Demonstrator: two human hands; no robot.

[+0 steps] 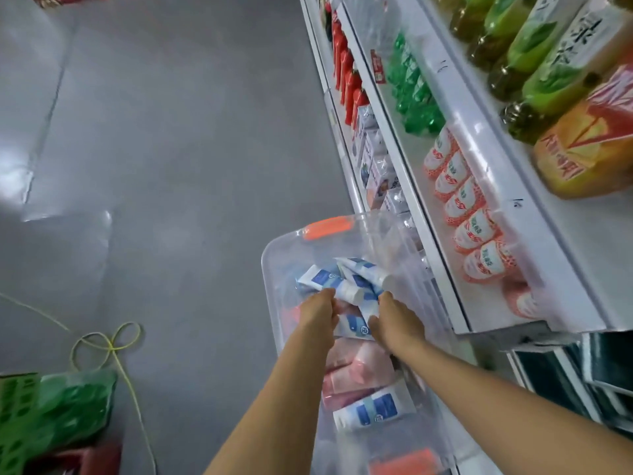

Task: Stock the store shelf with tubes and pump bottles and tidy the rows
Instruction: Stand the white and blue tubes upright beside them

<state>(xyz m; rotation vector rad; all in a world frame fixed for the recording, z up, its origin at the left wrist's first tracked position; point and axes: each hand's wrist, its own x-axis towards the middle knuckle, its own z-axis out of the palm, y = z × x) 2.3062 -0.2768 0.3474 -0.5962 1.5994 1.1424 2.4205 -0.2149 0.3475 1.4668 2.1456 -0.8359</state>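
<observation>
From the head camera, both hands reach down into a clear plastic bin (pixel 274 255) that sits on the grey floor (pixel 171 132) just beside the store shelf (pixel 428 214). The left hand (pixel 318 311) and the right hand (pixel 394 318) are close together, fingers curled around a bunch of white and blue tubes (pixel 346 286) gathered between them over the far end of the bin. Another white and blue tube (pixel 375 409) lies nearer in the bin, next to some pink packs (pixel 359 371). The bin has an orange latch (pixel 329 227) on its far rim and another orange latch (pixel 406 462) at the near end.

On the shelf to the right stand rows of orange and white containers (pixel 469 214), green bottles (pixel 414 87) further along, and red bottles (pixel 346 73) and small boxes (pixel 373 156) on the level below. Large green drink bottles (pixel 544 49) and an orange pack (pixel 582 145) sit on the top level.

At lower left a green bag (pixel 58 409) lies on the floor, with a yellow cord (pixel 113 347) looped beside it
</observation>
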